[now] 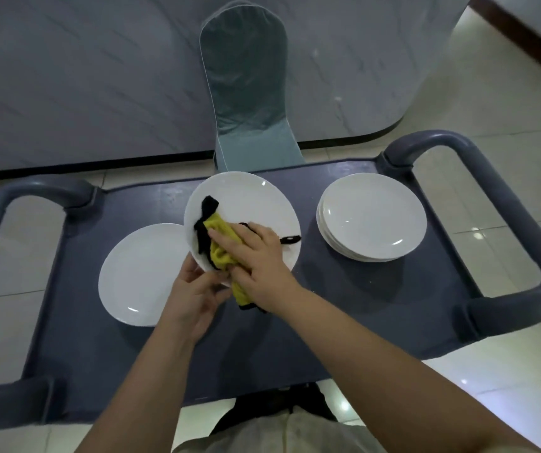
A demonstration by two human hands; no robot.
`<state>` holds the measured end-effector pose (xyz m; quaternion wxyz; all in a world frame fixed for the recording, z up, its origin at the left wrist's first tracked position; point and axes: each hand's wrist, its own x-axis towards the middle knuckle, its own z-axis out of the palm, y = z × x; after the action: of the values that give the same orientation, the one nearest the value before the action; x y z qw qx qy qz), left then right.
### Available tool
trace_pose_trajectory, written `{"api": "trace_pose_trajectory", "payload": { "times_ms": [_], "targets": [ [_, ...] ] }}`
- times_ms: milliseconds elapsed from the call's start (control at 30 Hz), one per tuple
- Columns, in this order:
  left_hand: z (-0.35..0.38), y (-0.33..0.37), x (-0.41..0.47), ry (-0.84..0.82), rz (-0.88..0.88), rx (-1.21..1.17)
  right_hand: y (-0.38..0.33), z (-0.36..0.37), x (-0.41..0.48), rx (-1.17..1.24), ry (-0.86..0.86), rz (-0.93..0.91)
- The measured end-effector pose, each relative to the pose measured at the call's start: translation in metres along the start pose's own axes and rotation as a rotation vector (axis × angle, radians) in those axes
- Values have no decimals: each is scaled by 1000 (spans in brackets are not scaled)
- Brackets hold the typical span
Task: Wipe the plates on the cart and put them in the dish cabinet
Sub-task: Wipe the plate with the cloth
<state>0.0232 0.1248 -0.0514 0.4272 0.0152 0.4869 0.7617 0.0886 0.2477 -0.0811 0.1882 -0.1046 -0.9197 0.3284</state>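
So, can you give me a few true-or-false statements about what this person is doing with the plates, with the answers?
1. The right hand presses a yellow cloth onto the held plate. True.
2. The left hand lies flat on the cart. False: it grips the held plate's near edge.
3. A stack of plates sits at the right of the cart. True.
4. The single plate at the left of the cart is black. False: it is white.
5. A covered chair stands beyond the cart. True.
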Motion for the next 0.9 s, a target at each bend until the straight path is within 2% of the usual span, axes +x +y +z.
{"api": "trace_pose_trajectory", "payload": {
  "times_ms": [67,233,333,467,567,667,733,800,900],
  "targets": [
    [1,-7,-4,-7,-43,-18,5,-7,26,-33,39,15],
    [7,-9,-2,115,-27,-41,41,-36,41,-101,59,285],
    [9,0,7,143,-16,-78,54,-49,11,-154,-42,209],
    [24,-8,10,5,-41,-65,28,-48,4,-144,-131,-38],
    [35,-17,8,-41,-88,-37,27,-53,35,-151,-60,14],
    [33,-14,7,13,-95,-50,56,-75,47,-245,42,190],
    [30,-10,10,39,-73,-62,71,-85,27,-303,48,252],
    [28,-7,14,26,-58,-65,67,-80,-9,-276,33,224],
    [28,-9,16,-70,-70,-28,36,-53,-41,-182,-58,66]
  ]
}}
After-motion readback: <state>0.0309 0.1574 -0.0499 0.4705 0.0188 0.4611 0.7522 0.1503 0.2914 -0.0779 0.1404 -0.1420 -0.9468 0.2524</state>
